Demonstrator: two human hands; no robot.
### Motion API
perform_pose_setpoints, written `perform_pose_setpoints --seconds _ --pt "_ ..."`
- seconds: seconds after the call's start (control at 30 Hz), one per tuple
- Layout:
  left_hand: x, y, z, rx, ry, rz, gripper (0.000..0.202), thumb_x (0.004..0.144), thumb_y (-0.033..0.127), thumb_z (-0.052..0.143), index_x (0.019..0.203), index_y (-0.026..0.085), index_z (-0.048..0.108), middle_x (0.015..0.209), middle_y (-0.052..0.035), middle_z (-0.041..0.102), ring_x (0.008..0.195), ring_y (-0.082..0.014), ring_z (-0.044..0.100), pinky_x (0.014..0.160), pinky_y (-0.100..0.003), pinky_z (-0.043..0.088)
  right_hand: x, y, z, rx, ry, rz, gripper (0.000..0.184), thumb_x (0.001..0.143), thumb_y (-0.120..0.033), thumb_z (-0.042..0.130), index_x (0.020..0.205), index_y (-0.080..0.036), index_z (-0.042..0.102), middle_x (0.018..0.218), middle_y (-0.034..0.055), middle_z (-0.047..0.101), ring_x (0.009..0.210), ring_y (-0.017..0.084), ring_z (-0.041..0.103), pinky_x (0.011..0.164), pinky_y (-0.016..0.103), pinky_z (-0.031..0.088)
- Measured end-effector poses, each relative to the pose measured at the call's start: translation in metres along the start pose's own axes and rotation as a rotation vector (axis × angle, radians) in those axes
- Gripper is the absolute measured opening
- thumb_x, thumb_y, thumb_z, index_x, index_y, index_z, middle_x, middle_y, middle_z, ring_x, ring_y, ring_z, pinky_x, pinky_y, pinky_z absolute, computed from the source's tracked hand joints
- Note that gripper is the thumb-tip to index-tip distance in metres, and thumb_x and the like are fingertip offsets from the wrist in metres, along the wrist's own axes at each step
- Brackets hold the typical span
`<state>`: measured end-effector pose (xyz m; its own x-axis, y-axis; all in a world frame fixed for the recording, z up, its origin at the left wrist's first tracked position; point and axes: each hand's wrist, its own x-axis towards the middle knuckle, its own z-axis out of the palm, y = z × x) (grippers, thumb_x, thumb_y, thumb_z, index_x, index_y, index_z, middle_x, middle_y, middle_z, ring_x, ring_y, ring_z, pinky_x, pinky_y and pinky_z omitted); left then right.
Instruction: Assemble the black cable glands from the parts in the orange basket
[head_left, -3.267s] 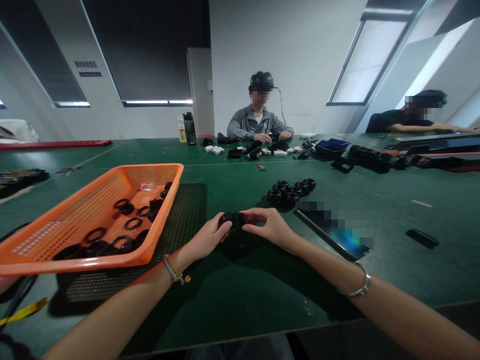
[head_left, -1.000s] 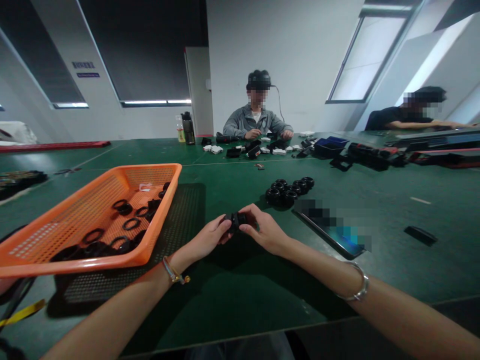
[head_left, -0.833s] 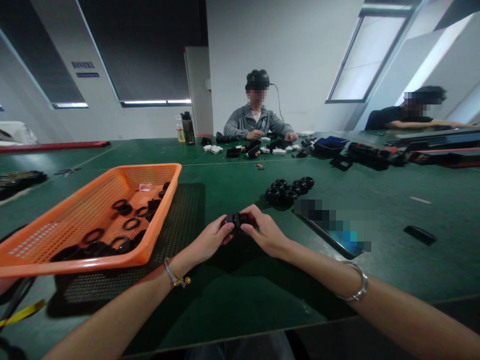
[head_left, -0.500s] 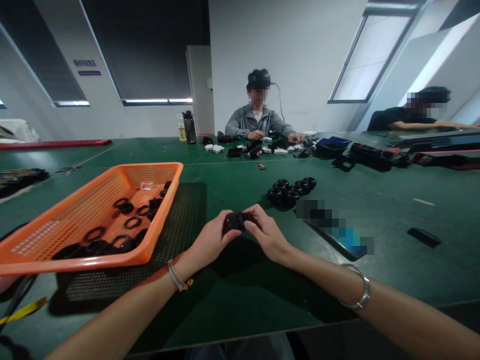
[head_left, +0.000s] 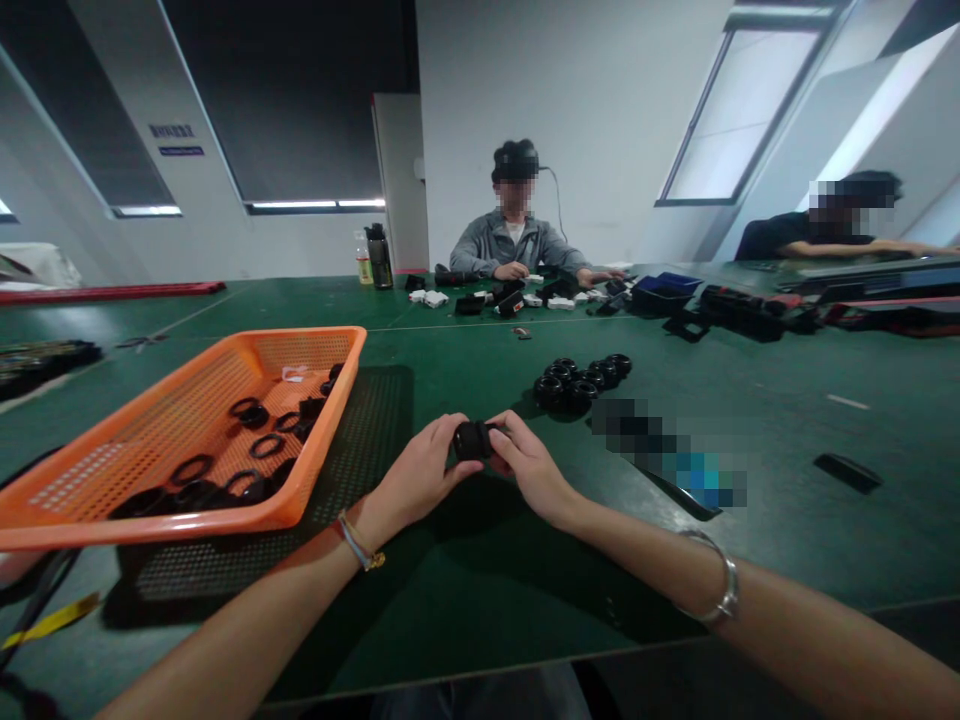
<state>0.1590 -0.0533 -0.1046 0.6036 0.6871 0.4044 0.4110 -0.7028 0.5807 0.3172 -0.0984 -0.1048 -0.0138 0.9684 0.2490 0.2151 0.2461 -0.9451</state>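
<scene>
Between my two hands, just above the green table (head_left: 480, 620), is a black cylindrical part (head_left: 471, 441) that looks ringed, like a lens barrel. My left hand (head_left: 427, 462) grips its left end, thumb below and fingers above. On its right end, the fingertips of my right hand (head_left: 531, 462) are pinched, partly hiding that end. To the left stands an orange perforated basket (head_left: 300, 500) with black rings (head_left: 266, 446) and other black round parts inside. Beyond my right hand, several similar black round parts (head_left: 577, 385) sit grouped on the table.
A phone (head_left: 675, 465), partly blurred out, lies right of my hands, with a small black piece (head_left: 847, 472) farther right. Across the table a person (head_left: 517, 245) handles black and white parts. Another person (head_left: 832, 230) sits at far right. Two bottles (head_left: 380, 258) stand at the back.
My right fingers have shifted slightly on the right end of the black part, which shows a little more of its side. The person opposite has moved one hand outward to the right.
</scene>
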Motion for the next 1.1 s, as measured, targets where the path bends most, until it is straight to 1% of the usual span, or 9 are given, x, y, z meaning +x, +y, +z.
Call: perform_pose_setpoints --seconds 0.07,0.17,0.33,0.5,0.6,0.73,0.9,1.0,1.1 --pt "0.001 -0.002 0.005 -0.184 -0.029 -0.084 0.034 0.083 0.039 0.047 0.108 0.017 0.043 0.087 -0.0046 0.057 0.078 -0.0184 0.055 0.073 -0.033 0.044 0.003 0.0 -0.004 -0.133 -0.014 -0.09 0.016 0.082 -0.034 0.038 0.085 -0.019 0.043 0.069 -0.0006 0.048 0.061 0.013 0.047 0.058 0.027 0.038" --pt "0.002 -0.005 0.013 -0.537 -0.119 -0.198 0.041 0.081 0.052 0.041 0.099 0.015 0.043 0.064 0.003 0.049 0.055 -0.0114 0.047 0.055 -0.025 0.04 0.004 -0.002 -0.009 -0.31 -0.027 -0.217 0.015 0.08 -0.03 0.039 0.089 -0.019 0.042 0.074 0.0026 0.053 0.066 0.016 0.052 0.064 0.03 0.039" --pt "0.001 -0.006 0.022 -0.918 -0.261 -0.28 0.051 0.069 0.063 0.051 0.085 0.016 0.041 0.066 0.0036 0.046 0.048 -0.0062 0.041 0.045 -0.021 0.029 0.004 -0.002 -0.009 -0.522 0.084 -0.259 0.015 0.081 -0.032 0.033 0.079 -0.02 0.041 0.062 0.001 0.051 0.054 0.016 0.05 0.053 0.026 0.035" --pt "0.001 -0.001 0.025 -1.083 -0.343 -0.311 0.052 0.072 0.066 0.043 0.081 0.015 0.041 0.064 0.0038 0.044 0.048 -0.0049 0.037 0.045 -0.021 0.024 0.004 -0.002 -0.007 -0.652 0.188 -0.291 0.019 0.08 -0.034 0.032 0.067 -0.021 0.038 0.053 -0.0012 0.045 0.045 0.014 0.045 0.048 0.024 0.03" --pt "0.002 0.001 0.026 -1.073 -0.343 -0.33 0.051 0.07 0.064 0.048 0.081 0.016 0.04 0.064 0.0049 0.042 0.047 -0.0042 0.034 0.044 -0.021 0.022 0.004 -0.003 -0.007 -0.699 0.214 -0.302 0.022 0.081 -0.034 0.029 0.065 -0.021 0.036 0.051 -0.0014 0.043 0.043 0.013 0.044 0.047 0.024 0.029" --pt "0.003 0.005 0.026 -0.945 -0.3 -0.312 0.049 0.07 0.063 0.048 0.079 0.016 0.039 0.065 0.0052 0.04 0.047 -0.0043 0.032 0.046 -0.022 0.024 0.005 -0.004 -0.006 -0.731 0.207 -0.299 0.021 0.082 -0.031 0.026 0.065 -0.021 0.035 0.05 -0.0022 0.04 0.042 0.013 0.043 0.046 0.023 0.027" --pt "-0.001 0.011 0.021 -0.627 -0.2 -0.289 0.033 0.081 0.049 0.039 0.087 0.016 0.041 0.065 0.0035 0.042 0.056 -0.0099 0.039 0.054 -0.025 0.032 0.006 -0.003 -0.004 -0.69 0.206 -0.292 0.018 0.081 -0.028 0.025 0.066 -0.022 0.034 0.049 -0.0036 0.037 0.041 0.012 0.04 0.046 0.023 0.026" --pt "-0.001 0.015 0.016 -0.419 -0.157 -0.255 0.024 0.084 0.036 0.038 0.095 0.016 0.043 0.074 -0.0004 0.049 0.068 -0.0148 0.047 0.063 -0.029 0.038 0.005 -0.002 -0.003 -0.648 0.231 -0.283 0.017 0.079 -0.027 0.025 0.065 -0.022 0.034 0.049 -0.0037 0.036 0.041 0.012 0.039 0.046 0.024 0.024" --pt "0.0 0.018 0.012 -0.254 -0.142 -0.212 0.023 0.083 0.025 0.042 0.103 0.015 0.042 0.087 -0.0045 0.054 0.079 -0.0187 0.052 0.071 -0.032 0.041 0.004 -0.001 -0.001 -0.581 0.251 -0.26 0.016 0.078 -0.026 0.026 0.064 -0.022 0.033 0.05 -0.0039 0.035 0.042 0.012 0.037 0.047 0.024 0.023"
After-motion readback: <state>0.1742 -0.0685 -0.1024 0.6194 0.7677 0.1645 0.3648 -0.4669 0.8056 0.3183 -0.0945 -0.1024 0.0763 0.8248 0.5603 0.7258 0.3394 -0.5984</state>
